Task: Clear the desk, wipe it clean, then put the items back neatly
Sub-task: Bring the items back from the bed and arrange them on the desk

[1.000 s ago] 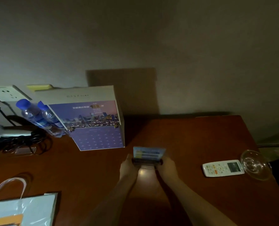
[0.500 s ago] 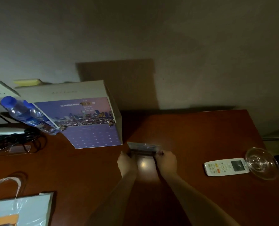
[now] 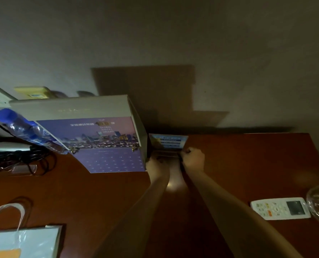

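We pinch small sign stand [image 3: 168, 144] base, left hand [image 3: 157, 163], right hand [image 3: 192, 158]; set square beside calendar box [image 3: 99, 135], near wall.

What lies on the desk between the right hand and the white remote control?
Nothing: in the head view, only bare desk separates the right hand from the remote control.

Card stand [image 3: 169, 141] right of box [image 3: 106, 138]
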Motion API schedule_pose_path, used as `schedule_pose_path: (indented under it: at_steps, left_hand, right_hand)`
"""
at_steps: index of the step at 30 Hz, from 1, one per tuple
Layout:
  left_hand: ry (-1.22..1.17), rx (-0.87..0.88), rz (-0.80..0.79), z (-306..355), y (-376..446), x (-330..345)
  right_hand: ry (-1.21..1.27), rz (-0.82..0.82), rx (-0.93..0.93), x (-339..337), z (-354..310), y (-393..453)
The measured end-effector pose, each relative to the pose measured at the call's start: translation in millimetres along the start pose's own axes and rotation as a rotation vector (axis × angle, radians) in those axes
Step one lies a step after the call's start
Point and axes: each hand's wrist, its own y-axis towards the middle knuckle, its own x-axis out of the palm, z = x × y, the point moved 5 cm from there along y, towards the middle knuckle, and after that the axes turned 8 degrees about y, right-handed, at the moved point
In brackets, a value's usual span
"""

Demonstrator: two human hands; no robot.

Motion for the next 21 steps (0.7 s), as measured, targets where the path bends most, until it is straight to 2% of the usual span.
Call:
schedule_pose_path:
  at_steps: [5, 12, 21]
  left_hand:
    - [-0.014, -0.003, -0.016, 6.7, 1.8, -3.0]
    - [-0.024, -0.005, -0.031, 5.4, 4.3, -0.6]
    - [0.013, -0.010, -0.050, 3.7, 9.2, 0.2]
  right_hand:
    - [0.070, 0.014, 0.003, 4.3, -4.0, 4.2]
    - [0.170, -0.036, -0.143, 7.1, -3.6, -13.2]
    - [0.145, -0.030, -0.147, 6.2, -4.8, -3.9]
